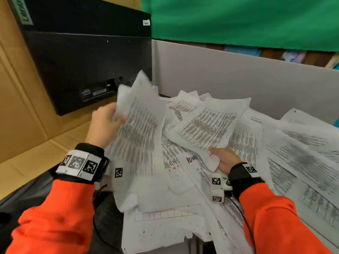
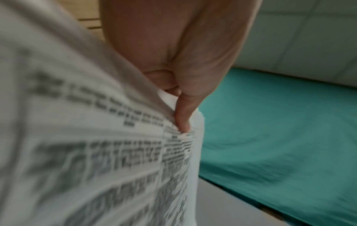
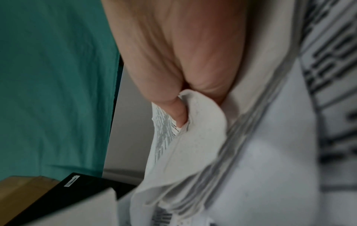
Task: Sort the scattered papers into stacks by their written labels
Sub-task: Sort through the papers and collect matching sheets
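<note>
Head view: left hand (image 1: 105, 123) pinched a crumpled white sheet dense with grey print (image 1: 139, 129), lifted above the loose paper heap (image 1: 183, 198); right hand (image 1: 224, 159) gripped another curled printed white sheet (image 1: 207, 125) by its near edge.

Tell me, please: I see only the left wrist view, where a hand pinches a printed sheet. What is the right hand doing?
Observer: The right hand grips the near corner of a second printed sheet, held above the pile.
Operator: Is any label readable?
Observer: Partly: dark letters ADM on a lower sheet lying between the hands; the rest is covered.
Operator: What stands beyond the left hand and the left-hand sheet?
Observer: A black monitor, seen from its back.
</note>
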